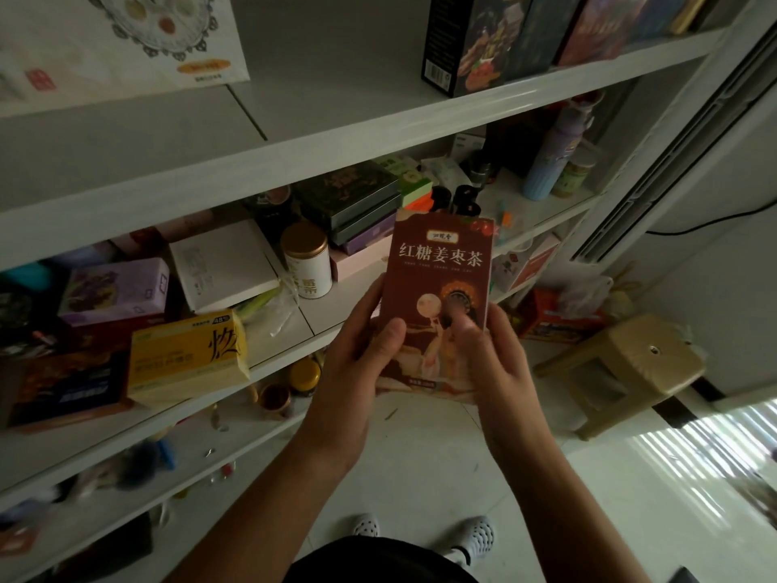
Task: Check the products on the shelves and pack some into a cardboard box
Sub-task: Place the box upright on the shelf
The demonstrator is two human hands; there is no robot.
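The red tea box stood upright in the air just off the front edge of the middle shelf. The left hand had its grip curled round the lower left side, thumb on the face; the right hand did likewise on the right. Held only by its lower half, it could tip forward if a thumb eased. The shelf was crowded around the white tin and the yellow box, while open floor lay below

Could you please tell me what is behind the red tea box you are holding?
Two black canisters peek above the tea box, on the white shelf. Their lower parts and the shelf behind it are hidden.
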